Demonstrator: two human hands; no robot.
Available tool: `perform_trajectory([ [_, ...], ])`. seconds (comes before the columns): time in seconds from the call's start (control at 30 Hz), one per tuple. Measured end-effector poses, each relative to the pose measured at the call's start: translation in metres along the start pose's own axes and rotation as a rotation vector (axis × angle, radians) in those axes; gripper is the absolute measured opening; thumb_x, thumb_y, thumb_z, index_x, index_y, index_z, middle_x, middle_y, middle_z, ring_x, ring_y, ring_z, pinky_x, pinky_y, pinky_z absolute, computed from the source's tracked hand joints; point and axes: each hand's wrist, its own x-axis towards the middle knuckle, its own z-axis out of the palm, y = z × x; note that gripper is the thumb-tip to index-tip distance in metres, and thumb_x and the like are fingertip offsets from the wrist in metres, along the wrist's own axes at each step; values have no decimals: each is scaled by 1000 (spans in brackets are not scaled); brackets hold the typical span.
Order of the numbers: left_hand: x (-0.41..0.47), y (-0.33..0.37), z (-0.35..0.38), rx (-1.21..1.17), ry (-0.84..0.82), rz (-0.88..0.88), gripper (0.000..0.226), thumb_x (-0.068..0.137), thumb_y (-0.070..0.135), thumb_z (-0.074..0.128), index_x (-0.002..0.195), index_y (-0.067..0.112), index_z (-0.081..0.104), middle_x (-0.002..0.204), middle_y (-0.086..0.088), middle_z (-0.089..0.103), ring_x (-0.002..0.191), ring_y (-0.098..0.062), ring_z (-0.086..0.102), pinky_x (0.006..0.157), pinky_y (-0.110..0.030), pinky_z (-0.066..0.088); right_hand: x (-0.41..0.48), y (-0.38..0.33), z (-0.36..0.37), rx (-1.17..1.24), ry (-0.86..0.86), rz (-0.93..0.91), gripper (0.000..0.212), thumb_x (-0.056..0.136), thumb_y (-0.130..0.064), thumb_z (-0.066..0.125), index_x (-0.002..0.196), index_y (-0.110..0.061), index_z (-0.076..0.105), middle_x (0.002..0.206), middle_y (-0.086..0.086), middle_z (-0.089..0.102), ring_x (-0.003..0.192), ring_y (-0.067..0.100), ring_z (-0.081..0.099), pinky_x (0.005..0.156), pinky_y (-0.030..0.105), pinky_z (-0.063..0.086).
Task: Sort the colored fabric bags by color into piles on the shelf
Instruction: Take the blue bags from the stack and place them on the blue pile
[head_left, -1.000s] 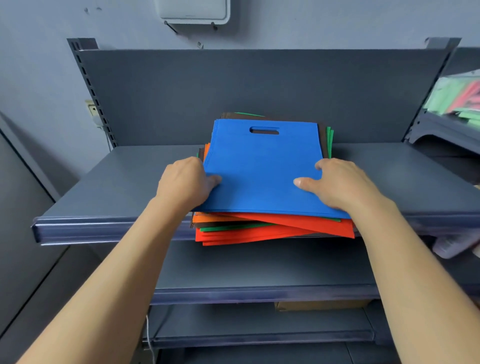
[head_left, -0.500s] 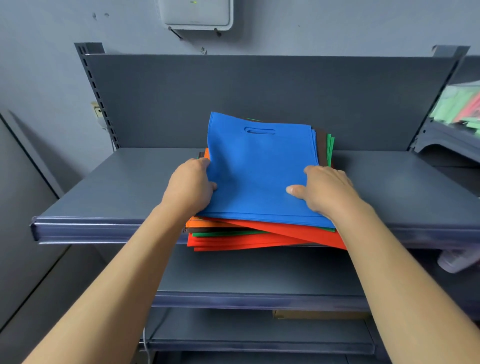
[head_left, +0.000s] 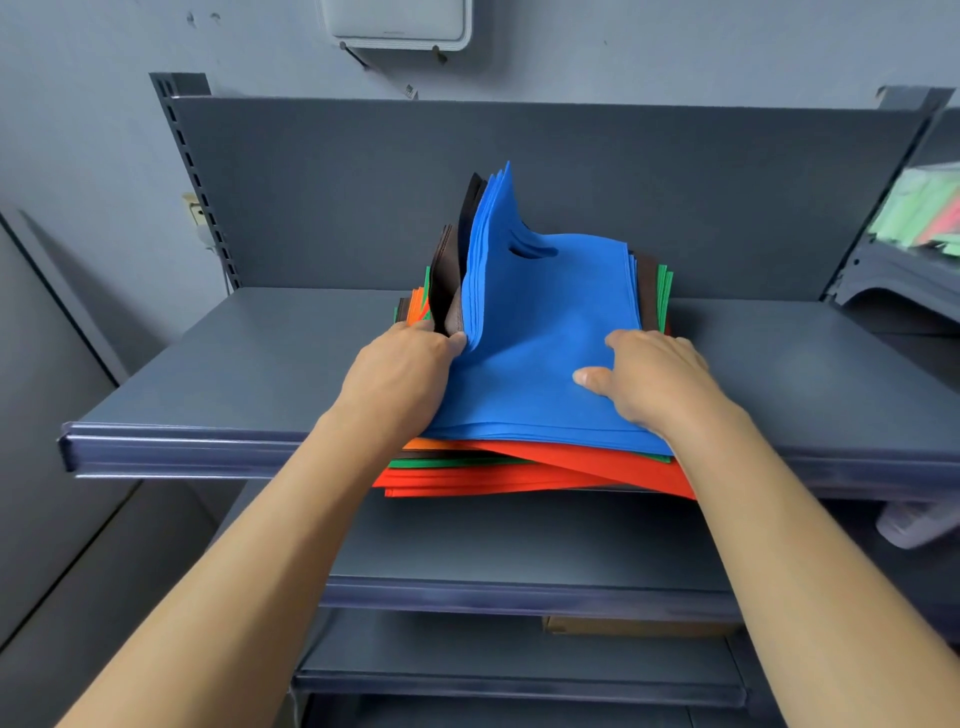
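Left grip (head_left: 402, 371): I pinch the blue bags (head_left: 545, 322) by their raised edge.
Right grip (head_left: 652, 382): spread, pressing them flat alongside.

Stockroom: grey slotted metal shelving (head_left: 260, 374)

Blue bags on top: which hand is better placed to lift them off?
Probably the left hand: it pinches the raised left edge of the blue bags, while the right hand only rests on top.
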Motion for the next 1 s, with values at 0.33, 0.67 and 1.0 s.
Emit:
perform_trajectory([
  [0.33,-2,1,7,5,-3,-18,55,87,-5,36,137,17,39,127,-5,55,107,-33,56,85,-42,50,-4,-1,-2,11,-14,3,53,95,-51,44,131,-12,46,135,12,48,126,36,37,97,39,36],
  [0.67,-7,5,2,11,0,-44,60,89,-2,34,144,21,31,138,-9,32,105,-34,50,74,-41,45,-4,-2,-3,16,-32,4,52,94,-51,44,129,-13,48,133,11,50,126,36,37,98,38,35],
  [1.0,-7,7,0,-73,33,-76,54,84,-10,34,135,9,30,99,-9,53,89,-27,47,66,-38,42,-4,-1,-4,12,-28,-13,52,95,-50,43,129,-12,49,133,12,50,124,36,38,99,38,34],
])
